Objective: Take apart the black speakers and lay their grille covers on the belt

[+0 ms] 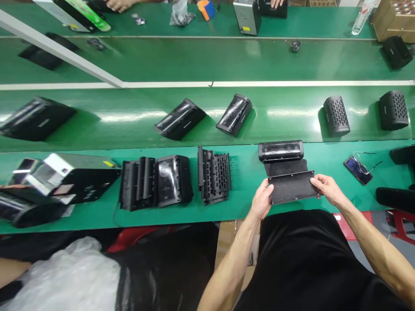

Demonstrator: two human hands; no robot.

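Note:
A flat black rectangular plastic panel (293,188), its rim dotted with small tabs, is held tilted over the green bench. My left hand (262,199) pinches its left edge, thumb on the upper face. At the right end my right hand (326,190) grips it the same way. Just beyond the panel lies a black speaker housing (280,150) with a perforated front. Between the two, a dark flat piece (285,167) is partly covered by the panel. To the left of my hands is a stack of slotted black grilles (214,176).
Several black speaker housings (235,115) lie along the green conveyor belt (136,103). Left on the bench are curved black shells (138,183), a glossy housing (173,179) and a large box-shaped device (78,172). Glasses rest on a phone (358,169) at right. Other people's hands (119,4) show across.

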